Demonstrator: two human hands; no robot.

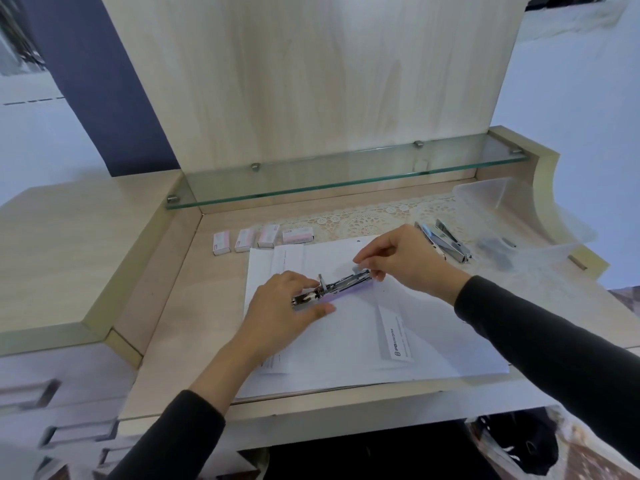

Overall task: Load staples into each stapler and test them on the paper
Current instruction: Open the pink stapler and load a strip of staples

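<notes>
A chrome stapler (341,283) lies opened out flat on the white paper sheets (433,344) in the middle of the desk. My left hand (280,306) grips its near-left end between thumb and fingers. My right hand (405,261) pinches the far-right end of the stapler with its fingertips; whether it holds staples there is hidden. Several small pink-and-white staple boxes (263,238) stand in a row behind the paper. More chrome staplers (446,241) lie at the right on the lace mat.
A clear plastic container (502,202) with dark items beside it sits at the back right. A glass shelf (346,181) runs above the desk's rear edge. Drawers (52,410) are at the lower left. A raised counter borders the desk on the left.
</notes>
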